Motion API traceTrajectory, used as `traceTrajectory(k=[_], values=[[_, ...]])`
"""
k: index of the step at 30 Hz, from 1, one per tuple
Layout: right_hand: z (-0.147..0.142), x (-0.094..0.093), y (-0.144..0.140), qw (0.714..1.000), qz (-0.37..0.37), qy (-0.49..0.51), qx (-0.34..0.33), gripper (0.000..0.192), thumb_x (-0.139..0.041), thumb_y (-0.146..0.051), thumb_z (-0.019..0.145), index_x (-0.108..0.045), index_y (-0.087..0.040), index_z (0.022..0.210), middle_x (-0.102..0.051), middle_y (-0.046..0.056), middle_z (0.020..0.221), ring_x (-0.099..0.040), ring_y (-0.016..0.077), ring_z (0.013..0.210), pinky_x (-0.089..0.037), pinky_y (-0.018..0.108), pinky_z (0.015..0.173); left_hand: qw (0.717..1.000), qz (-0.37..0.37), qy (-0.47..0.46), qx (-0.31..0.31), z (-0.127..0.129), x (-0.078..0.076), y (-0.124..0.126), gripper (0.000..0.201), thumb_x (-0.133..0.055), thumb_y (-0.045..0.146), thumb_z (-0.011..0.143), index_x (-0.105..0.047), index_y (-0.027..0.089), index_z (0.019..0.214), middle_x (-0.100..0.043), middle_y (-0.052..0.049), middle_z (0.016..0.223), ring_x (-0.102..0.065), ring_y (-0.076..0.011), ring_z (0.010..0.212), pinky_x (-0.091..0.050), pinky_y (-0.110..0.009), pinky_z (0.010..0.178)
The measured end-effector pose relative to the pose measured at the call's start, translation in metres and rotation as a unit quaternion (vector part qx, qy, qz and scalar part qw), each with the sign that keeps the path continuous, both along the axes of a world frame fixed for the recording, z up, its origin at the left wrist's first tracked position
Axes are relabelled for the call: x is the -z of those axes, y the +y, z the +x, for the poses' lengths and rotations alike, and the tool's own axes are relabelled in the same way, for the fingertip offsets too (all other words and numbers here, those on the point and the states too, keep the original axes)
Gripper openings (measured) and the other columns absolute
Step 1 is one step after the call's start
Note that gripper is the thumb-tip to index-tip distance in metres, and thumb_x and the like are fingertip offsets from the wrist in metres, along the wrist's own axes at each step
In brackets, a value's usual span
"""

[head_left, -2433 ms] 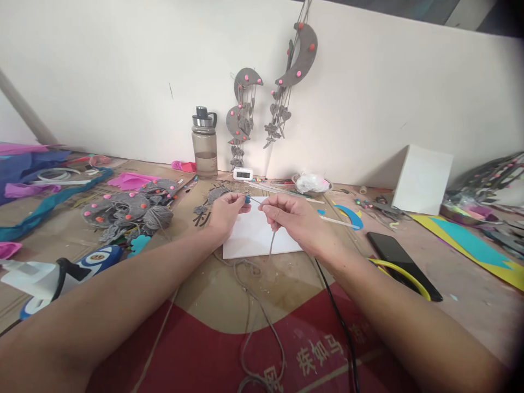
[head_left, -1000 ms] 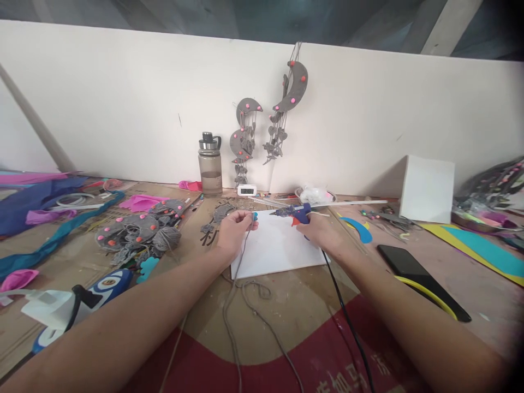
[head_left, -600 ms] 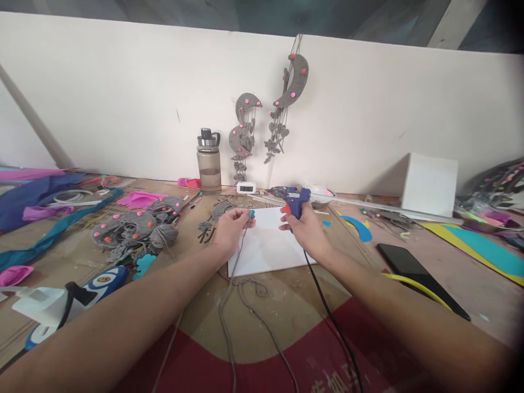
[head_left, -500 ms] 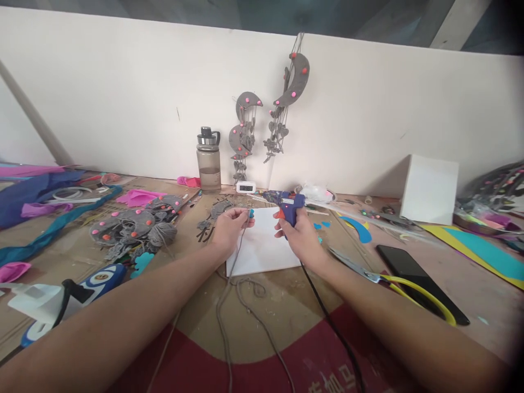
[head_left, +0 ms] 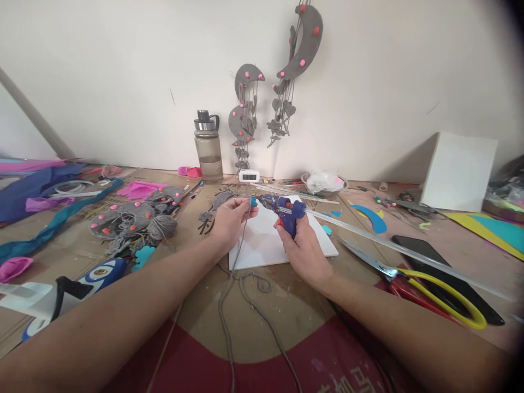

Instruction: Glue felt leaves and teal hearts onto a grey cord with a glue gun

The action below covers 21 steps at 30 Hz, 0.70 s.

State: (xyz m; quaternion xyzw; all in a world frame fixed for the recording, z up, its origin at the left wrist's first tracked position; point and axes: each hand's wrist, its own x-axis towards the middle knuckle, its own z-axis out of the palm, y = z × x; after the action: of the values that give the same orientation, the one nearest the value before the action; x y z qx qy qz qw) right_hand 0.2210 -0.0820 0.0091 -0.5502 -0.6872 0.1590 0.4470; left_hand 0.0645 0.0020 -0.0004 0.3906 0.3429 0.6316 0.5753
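A blue glue gun (head_left: 286,210) with an orange trigger, a teal bead (head_left: 254,202), grey cord (head_left: 229,305), yellow-handled scissors (head_left: 442,295).

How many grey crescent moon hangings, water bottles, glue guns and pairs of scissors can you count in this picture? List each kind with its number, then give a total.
Grey moon hangings: 3
Water bottle: 1
Glue gun, held in the right hand: 1
Scissors: 1
Total: 6

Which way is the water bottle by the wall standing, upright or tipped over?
Upright. The water bottle stands on its base on the table, lid on top, beside the small clock.
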Motion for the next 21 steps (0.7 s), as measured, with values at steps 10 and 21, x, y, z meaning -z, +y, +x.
traceTrajectory(k=[10, 21], values=[[-0.0007, 0.0044, 0.0004, 0.999, 0.025, -0.044, 0.007, 0.037, -0.041, -0.035, 0.090, -0.042, -0.016, 0.123, -0.062, 0.015, 0.104, -0.057, 0.0273, 0.097, -0.045, 0.041, 0.081, 1.000, -0.001, -0.011, 0.009, 0.0008, -0.0022, -0.0017, 0.018, -0.076, 0.019, 0.065, -0.061, 0.012, 0.073, -0.063, -0.001, 0.067, -0.062, -0.0106, 0.059, -0.052, -0.030, 0.072], [-0.0001, 0.0074, 0.0016, 0.997, 0.038, -0.052, 0.030, 0.033, -0.042, -0.034, 0.089, -0.044, -0.015, 0.116, -0.061, 0.017, 0.105, -0.057, 0.0289, 0.099, -0.045, 0.043, 0.084, 1.000, 0.008, 0.003, 0.013, 0.0015, -0.0001, -0.0014, 0.023, -0.079, 0.022, 0.061, -0.063, 0.011, 0.073, -0.065, -0.003, 0.069, -0.063, -0.0127, 0.062, -0.052, -0.032, 0.072]])
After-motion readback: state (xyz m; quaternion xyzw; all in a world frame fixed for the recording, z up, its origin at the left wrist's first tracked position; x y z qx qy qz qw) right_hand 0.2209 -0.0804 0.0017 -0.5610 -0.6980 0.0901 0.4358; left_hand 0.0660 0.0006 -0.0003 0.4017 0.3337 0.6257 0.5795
